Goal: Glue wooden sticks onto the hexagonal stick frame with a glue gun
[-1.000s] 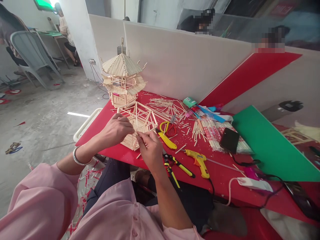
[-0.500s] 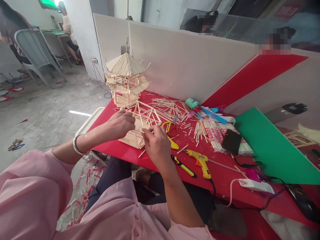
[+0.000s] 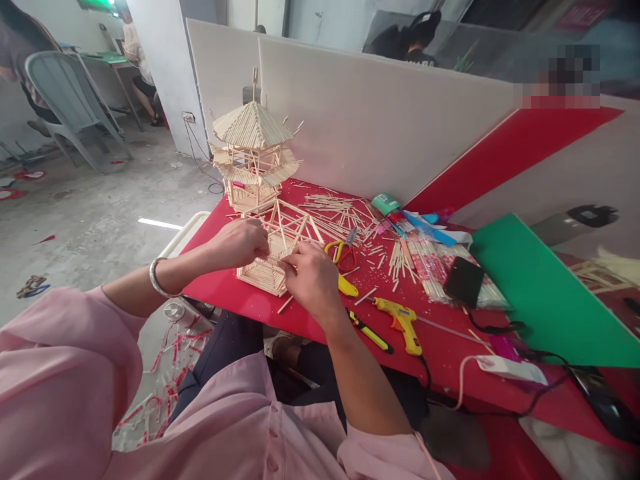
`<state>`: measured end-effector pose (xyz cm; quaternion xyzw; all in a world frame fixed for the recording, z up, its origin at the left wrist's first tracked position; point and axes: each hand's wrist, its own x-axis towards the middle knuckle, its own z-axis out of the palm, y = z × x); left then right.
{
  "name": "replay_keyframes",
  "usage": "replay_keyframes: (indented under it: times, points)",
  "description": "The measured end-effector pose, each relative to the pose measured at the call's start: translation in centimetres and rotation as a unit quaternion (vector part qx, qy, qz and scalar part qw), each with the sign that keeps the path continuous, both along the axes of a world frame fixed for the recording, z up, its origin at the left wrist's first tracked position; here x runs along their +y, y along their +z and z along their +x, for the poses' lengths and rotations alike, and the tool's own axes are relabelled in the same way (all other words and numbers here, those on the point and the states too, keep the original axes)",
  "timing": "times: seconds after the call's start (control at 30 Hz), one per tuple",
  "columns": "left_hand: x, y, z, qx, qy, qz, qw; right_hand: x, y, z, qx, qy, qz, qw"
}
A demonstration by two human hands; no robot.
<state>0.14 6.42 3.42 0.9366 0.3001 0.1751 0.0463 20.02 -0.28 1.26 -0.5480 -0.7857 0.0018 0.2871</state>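
A small hexagonal frame of thin wooden sticks [image 3: 263,279] stands near the table's front edge, with triangular struts rising at its back. My left hand [image 3: 239,245] is over its left side, fingers curled and tips pressed together. At its right side my right hand [image 3: 314,275] pinches, thumb against forefinger, close to the frame's upper edge. Whatever either hand holds is too thin or hidden to make out. Behind the frame rises a finished-looking stick pagoda [image 3: 255,150] with two tiers of roof.
Loose sticks [image 3: 333,207] litter the red table [image 3: 320,337]. To the right lie red-and-yellow pliers [image 3: 345,253], a box cutter [image 3: 371,333], a yellow glue gun [image 3: 403,323], bagged sticks [image 3: 430,270] and a black phone [image 3: 464,281]. A white partition [image 3: 380,127] borders the back.
My hands have shifted only slightly. The right hand has tilted and moved a little up and left, and its fingertips are nearer the left hand's.
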Motion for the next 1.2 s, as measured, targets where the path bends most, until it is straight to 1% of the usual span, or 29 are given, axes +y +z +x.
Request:
replay_keyframes:
  times: [0.13,0.27,0.33,0.4,0.5,0.6,0.73,0.83,0.9,0.97,1.0,1.07,1.1,1.13,1.2]
  points:
    - [0.6,0.0,-0.2,0.002,0.012,-0.023,1.000,0.1,0.0,0.1,0.016,0.009,-0.014,1.000]
    - [0.2,0.1,-0.3,-0.008,0.004,-0.023,1.000,-0.3,-0.2,0.0,0.017,0.007,0.002,1.000]
    - [-0.5,0.0,-0.2,-0.015,-0.010,0.007,1.000,-0.7,-0.3,-0.1,0.015,0.005,0.013,1.000]
    - [-1.3,-0.1,0.0,-0.021,-0.016,0.063,0.998,-1.0,-0.4,-0.1,0.020,0.002,0.020,1.000]
    - [-2.6,-0.7,0.1,-0.028,-0.002,0.161,0.987,-1.5,-0.7,-0.2,0.030,0.003,0.034,0.999]
    - [-3.7,-1.8,0.1,-0.034,0.016,0.226,0.973,-2.0,-1.2,-0.2,0.036,0.000,0.062,0.997]
    - [-4.5,-3.5,0.0,-0.067,0.043,0.270,0.959,-2.6,-2.1,-0.4,0.058,-0.009,0.073,0.996]
    - [-4.5,-4.7,-0.2,-0.134,0.041,0.289,0.947,-2.9,-2.5,-0.5,0.077,-0.018,0.083,0.993]
    - [-4.3,-5.2,-0.5,-0.196,0.045,0.288,0.936,-3.1,-2.8,-0.4,0.083,-0.024,0.089,0.992]
    - [-4.1,-5.6,-0.7,-0.276,0.068,0.257,0.924,-3.1,-3.1,-0.3,0.089,-0.028,0.098,0.991]
    - [-4.0,-5.7,-0.7,-0.324,0.089,0.225,0.914,-3.1,-3.2,-0.2,0.092,-0.029,0.104,0.990]
    - [-3.8,-5.8,-0.6,-0.433,0.139,0.122,0.882,-3.0,-3.5,0.0,0.095,-0.028,0.119,0.988]
    - [-3.6,-5.9,-0.6,-0.490,0.163,0.055,0.854,-3.0,-3.7,0.1,0.096,-0.028,0.126,0.987]
    - [-3.5,-5.9,-0.5,-0.545,0.181,-0.015,0.819,-2.9,-3.8,0.1,0.095,-0.028,0.131,0.986]
    - [-3.4,-6.0,-0.5,-0.638,0.191,-0.129,0.735,-2.9,-4.0,0.0,0.097,-0.032,0.137,0.985]
